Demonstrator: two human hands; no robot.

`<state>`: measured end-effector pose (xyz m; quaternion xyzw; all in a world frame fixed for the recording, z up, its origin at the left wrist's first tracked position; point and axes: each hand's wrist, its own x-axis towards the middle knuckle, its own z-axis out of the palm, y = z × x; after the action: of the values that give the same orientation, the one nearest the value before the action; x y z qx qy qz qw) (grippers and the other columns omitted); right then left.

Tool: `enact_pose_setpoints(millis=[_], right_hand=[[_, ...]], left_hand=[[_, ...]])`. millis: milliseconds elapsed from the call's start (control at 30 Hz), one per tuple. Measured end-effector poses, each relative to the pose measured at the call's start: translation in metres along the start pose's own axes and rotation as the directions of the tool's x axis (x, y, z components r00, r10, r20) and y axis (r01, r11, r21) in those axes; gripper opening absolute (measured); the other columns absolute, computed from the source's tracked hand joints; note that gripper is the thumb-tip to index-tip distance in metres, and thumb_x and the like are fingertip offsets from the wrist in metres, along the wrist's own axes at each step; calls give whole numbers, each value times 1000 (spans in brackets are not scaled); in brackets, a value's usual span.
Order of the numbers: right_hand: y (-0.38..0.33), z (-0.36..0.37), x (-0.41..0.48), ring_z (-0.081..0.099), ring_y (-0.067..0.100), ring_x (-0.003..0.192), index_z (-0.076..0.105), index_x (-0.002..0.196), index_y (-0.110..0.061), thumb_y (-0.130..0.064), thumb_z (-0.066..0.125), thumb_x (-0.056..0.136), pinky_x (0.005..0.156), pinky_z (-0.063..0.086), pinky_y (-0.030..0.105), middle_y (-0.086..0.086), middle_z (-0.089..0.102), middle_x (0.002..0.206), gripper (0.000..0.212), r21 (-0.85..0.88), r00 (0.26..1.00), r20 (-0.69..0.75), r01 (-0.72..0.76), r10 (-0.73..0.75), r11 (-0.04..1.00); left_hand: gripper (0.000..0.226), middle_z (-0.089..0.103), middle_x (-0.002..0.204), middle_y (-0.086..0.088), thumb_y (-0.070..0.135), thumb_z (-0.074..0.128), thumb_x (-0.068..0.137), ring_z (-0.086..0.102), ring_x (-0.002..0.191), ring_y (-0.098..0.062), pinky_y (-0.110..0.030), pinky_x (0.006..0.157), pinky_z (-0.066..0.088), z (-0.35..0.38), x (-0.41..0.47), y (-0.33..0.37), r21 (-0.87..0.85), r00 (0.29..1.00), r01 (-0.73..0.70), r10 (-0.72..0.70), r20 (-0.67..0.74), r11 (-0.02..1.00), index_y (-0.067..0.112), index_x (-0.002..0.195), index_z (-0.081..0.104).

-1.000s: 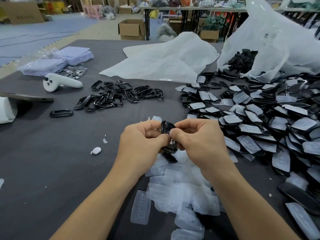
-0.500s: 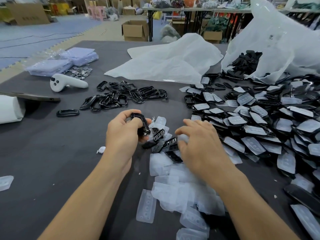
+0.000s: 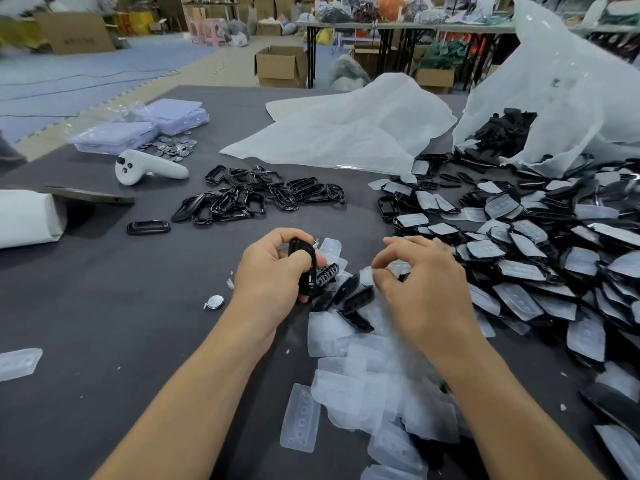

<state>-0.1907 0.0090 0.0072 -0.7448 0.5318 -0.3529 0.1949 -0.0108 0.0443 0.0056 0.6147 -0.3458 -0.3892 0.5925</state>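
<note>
- The left hand [image 3: 273, 271] holds a glossy black oval plastic frame [image 3: 304, 252] above the middle of the dark grey cloth-covered table [image 3: 104, 323]. The frame is lifted off the cloth and stands on edge, probably so that its open side faces the other hand for fitting.
- The left fingers [image 3: 277, 237] are curled over the frame's top and the thumb presses on its front. It is a firm wrap, not a fingertip pinch.
- The right hand [image 3: 426, 289] is arched over the loose pile of translucent white rubber button pads [image 3: 363, 386], which spreads toward the table's near edge.
- Its fingers [image 3: 401, 242] are bent downward and drawn close. Thumb and forefinger seem to pinch the rim of one translucent white pad [image 3: 396, 267], likely the next piece for the frame.
- Several small black ribbed inserts [image 3: 356, 299] lie on the cloth between the two hands, within easy reach.
- A heap of black shells with pads fitted [image 3: 536, 265] covers the table's right side.
</note>
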Motion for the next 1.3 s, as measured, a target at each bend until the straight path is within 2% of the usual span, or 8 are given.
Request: enact_pose_setpoints(millis=[100, 167, 233, 333, 567, 933, 1133, 1300], right_hand=[[1, -2, 1, 60, -2, 107, 76, 74, -34, -12, 80, 84, 106, 43, 27, -20, 73, 106, 24, 184, 994, -8, -103, 106, 978], [2, -4, 2, 65, -4, 78, 76, 77, -39, -16, 81, 85, 75, 51, 14, -24, 73, 87, 25, 261, 990, -5, -133, 139, 956], [2, -4, 2, 56, 7, 54, 76, 83, -44, -21, 81, 86, 54, 52, 26, -22, 70, 74, 25, 295, 988, -37, -134, 152, 946], [2, -4, 3, 58, 18, 58, 78, 84, -37, -21, 79, 89, 55, 55, 39, -10, 70, 67, 17, 412, 979, -91, -132, 184, 902], [-12, 0, 1, 44, 11, 39, 69, 76, -18, -7, 66, 96, 38, 33, 19, 3, 58, 51, 24, 762, 937, 83, -280, 340, 583], [-16, 3, -2, 51, 16, 44, 73, 75, -16, -10, 72, 92, 45, 42, 21, 11, 70, 60, 18, 679, 969, 143, -244, 201, 693], [-17, 2, -4, 60, 20, 50, 74, 73, -19, -25, 74, 94, 47, 44, 22, 11, 73, 65, 22, 655, 967, 217, -248, 137, 713], [-14, 3, -1, 67, 22, 53, 73, 78, -11, 3, 72, 87, 51, 54, 27, 11, 72, 63, 18, 698, 943, 181, -323, 278, 639]], left_hand=[[29, 77, 74, -2, -6, 57, 91, 54, 49, -9, -22, 40, 43, 1, 0, -1, 11, 1000, 3, -3, 11, 1000, 20, 91, 70], [28, 78, 75, -2, -5, 58, 91, 55, 50, -8, -22, 40, 43, 1, 0, -1, 20, 1000, 2, -2, 15, 1000, 20, 91, 70], [27, 78, 76, -2, -3, 58, 91, 56, 51, -6, -21, 41, 44, 1, 0, -2, 32, 1000, 1, -1, 19, 999, 20, 92, 70], [26, 78, 76, -2, -3, 58, 92, 56, 51, -7, -21, 41, 44, 1, 0, -2, 31, 999, -4, 4, 32, 1000, 20, 93, 71], [29, 78, 75, -6, 0, 60, 86, 56, 52, -10, -22, 39, 41, 3, -8, 3, -22, 997, -46, 47, 65, 999, 25, 86, 74], [42, 75, 72, -7, 9, 53, 70, 57, 52, -9, -21, 40, 37, 9, -21, 8, 4, 939, -70, 64, 337, 998, 32, 93, 79], [32, 71, 65, -6, 10, 54, 66, 46, 45, -12, -21, 40, 35, 12, -20, 4, 52, 951, -69, 51, 305, 996, 23, 84, 78], [27, 76, 68, -4, 11, 58, 64, 64, 57, -11, -23, 46, 45, 11, -18, 3, 36, 980, -101, 93, 175, 994, 27, 76, 76]])
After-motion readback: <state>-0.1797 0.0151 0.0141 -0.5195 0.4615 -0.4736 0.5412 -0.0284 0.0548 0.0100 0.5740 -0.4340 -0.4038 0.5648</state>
